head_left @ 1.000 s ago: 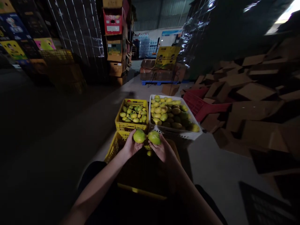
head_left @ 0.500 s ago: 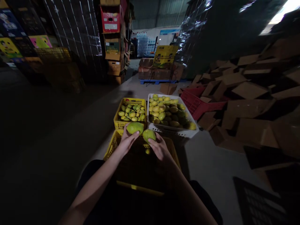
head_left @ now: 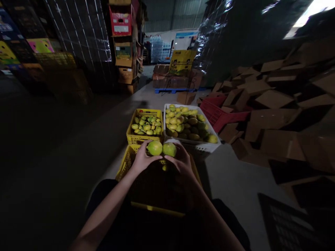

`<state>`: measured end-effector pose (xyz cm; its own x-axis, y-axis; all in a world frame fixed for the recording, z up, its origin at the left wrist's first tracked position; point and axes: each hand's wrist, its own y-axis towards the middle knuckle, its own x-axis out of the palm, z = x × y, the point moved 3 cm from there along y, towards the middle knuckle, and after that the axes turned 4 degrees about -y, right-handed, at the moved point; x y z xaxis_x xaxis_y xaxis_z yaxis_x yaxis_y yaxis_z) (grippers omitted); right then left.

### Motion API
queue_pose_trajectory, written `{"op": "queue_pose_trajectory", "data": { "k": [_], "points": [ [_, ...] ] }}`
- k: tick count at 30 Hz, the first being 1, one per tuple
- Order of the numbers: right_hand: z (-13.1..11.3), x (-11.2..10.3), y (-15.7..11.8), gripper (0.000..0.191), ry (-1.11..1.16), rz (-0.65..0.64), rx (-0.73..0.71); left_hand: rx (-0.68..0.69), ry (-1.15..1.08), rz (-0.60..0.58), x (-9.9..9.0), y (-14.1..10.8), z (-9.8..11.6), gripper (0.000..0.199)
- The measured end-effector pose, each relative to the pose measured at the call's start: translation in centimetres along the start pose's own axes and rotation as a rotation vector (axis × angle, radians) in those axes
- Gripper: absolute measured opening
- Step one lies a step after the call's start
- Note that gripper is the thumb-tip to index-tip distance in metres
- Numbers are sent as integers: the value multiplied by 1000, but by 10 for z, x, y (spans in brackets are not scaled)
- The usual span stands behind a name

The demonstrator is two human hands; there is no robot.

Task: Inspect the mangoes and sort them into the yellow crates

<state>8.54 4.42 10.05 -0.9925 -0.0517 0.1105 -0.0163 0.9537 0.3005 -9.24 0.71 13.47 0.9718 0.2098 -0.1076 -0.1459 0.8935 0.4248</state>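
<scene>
Two green-yellow mangoes are side by side, held up over the near yellow crate. My left hand is closed around the left mango, fingers behind and thumb below. In my right hand is the other mango, a little smaller, gripped the same way. Their ends face me and seem to touch or nearly touch. Inside the shadowed near crate a small yellow-green fruit shows at the far end; the rest of its inside is too dark to make out.
Beyond stand a smaller yellow crate of mangoes and a white crate heaped with mangoes. A red crate lies tilted by piled cardboard boxes at right. Stacked cartons and a blue pallet are farther back.
Both mangoes have turned so their ends face me. My hands have brought them level and closer together, the left one slightly lower. The view has shifted slightly.
</scene>
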Motion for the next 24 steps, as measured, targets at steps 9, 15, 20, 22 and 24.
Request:
{"op": "queue_pose_trajectory", "data": {
  "k": [9,15,20,22,24],
  "points": [
    [-9,5,-8,58,-172,43,-176,162,165,-38,-3,-2,6,58],
    [-16,5,-7,55,124,83,35,7,-15,4,0,-2,3,61],
    [-10,1,0,39,325,23,206,-66,-106,-3,5,-3,-2,59],
    [-11,2,-1,40,350,2,223,-58,-109,-31,7,-4,-3,59],
    [-13,4,-3,42,350,-40,252,-36,-91,-43,8,-5,-3,59]
  ]
}}
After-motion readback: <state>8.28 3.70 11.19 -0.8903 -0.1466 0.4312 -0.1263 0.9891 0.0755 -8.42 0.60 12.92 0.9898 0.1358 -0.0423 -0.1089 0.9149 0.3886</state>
